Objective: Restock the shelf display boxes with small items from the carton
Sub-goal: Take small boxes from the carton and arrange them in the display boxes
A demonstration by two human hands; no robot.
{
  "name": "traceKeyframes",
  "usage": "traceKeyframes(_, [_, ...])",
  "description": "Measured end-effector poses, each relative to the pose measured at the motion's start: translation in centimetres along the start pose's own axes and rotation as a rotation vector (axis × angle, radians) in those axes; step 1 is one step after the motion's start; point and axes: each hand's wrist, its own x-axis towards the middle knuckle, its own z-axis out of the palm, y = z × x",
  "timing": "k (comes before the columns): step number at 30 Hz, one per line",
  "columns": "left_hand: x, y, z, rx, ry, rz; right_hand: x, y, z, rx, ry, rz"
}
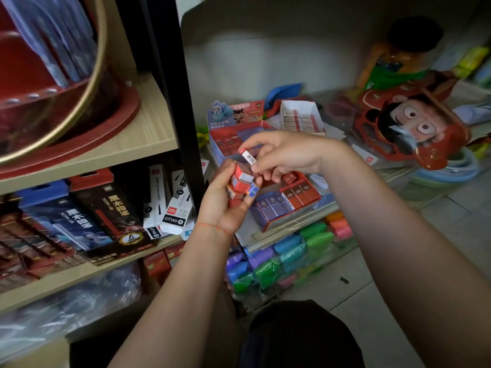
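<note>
Head cam: left hand (225, 205) grips a small stack of red and blue eraser boxes (240, 181); right hand (281, 155) pinches one white-ended eraser box (249, 157) just above the stack. Below the hands, a display box (268, 216) holds rows of purple and red erasers. Behind, a white carton (301, 118) sits packed with small boxes.

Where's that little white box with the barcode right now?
The white box is mid-frame, pinched in the right hand, just above the red boxes held in the left hand.
</note>
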Motion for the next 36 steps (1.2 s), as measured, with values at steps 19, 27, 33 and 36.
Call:
traceKeyframes(19, [-1.3,-0.5,-0.5,0.036,0.025,-0.008,-2.2,2.9,0.8,0.267,0.220,-0.117])
traceKeyframes(27, [-0.6,-1.0,-1.1,0.209,0.018,0.050,-2.4,4.7,0.2,0.093,0.428,-0.011])
traceKeyframes(33, [-0.7,-1.9,-1.0,0.354,0.032,0.089,-3.5,6.7,-0.8,-0.245,0.525,0.048])
traceKeyframes(36, [-0.7,-2.3,-0.9,0.367,0.040,0.094,-3.8,6.8,-1.3,-0.263,0.540,0.062])
